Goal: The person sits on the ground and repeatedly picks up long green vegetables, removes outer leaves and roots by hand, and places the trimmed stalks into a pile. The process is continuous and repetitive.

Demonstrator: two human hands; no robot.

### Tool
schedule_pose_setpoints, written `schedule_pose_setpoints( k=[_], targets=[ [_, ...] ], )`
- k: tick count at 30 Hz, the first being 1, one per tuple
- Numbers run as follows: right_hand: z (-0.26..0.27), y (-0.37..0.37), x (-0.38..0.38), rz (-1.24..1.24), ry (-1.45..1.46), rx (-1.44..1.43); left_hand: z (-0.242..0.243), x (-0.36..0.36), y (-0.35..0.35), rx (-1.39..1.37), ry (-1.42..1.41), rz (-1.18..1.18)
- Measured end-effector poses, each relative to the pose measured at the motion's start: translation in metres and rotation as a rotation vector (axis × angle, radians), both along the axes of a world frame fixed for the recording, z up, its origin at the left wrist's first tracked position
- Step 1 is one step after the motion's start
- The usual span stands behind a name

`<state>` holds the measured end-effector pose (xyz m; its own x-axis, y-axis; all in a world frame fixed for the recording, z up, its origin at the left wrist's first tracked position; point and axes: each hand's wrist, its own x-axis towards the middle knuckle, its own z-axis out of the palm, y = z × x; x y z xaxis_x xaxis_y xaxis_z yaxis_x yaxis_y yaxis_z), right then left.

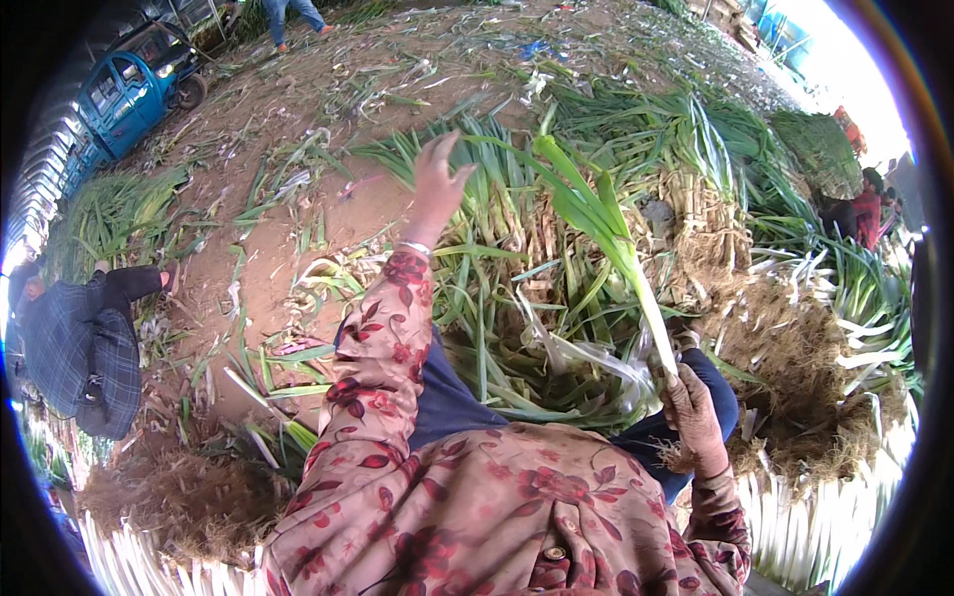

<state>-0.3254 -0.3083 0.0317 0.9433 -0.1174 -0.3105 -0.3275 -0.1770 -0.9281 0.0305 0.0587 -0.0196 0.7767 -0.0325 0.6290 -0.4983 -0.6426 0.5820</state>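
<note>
My right hand [695, 419] grips a leek [645, 302] near its root end, and a tuft of roots hangs below the fingers. Its white shaft and broad green leaves slant up and away to the left. My left hand [438, 185] is stretched forward with fingers apart and nothing in it, at the left side of standing leeks [510, 212]. Loose stripped leaves [522, 380] lie heaped between my knees, some pale and limp.
Tied leek bundles [712, 223] stand ahead on the right. Piled leeks with matted roots [790, 365] lie close on my right, and more roots [186, 499] on my left. A person in a plaid garment [82, 350] is at left. A blue three-wheeled truck [127, 93] stands farther off.
</note>
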Motion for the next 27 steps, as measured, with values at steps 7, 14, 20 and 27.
schedule_pose_setpoints(
  k=[7, 14, 20, 27],
  targets=[
    [0.004, -0.011, -0.016, 0.128, -0.045, -0.26, -0.01, -0.003, -0.027, 0.299, -0.127, -0.268],
    [0.015, -0.018, -0.019, 0.214, -0.19, -0.512, -0.029, -0.003, -0.027, 0.464, 0.119, -0.546],
    [0.015, -0.002, -0.016, 0.17, -0.063, -0.363, -0.039, 0.003, -0.038, 0.348, 0.071, -0.306],
    [0.029, 0.014, -0.024, 0.073, 0.18, 0.154, -0.037, 0.041, 0.038, 0.476, 0.089, 0.298]
  ],
)
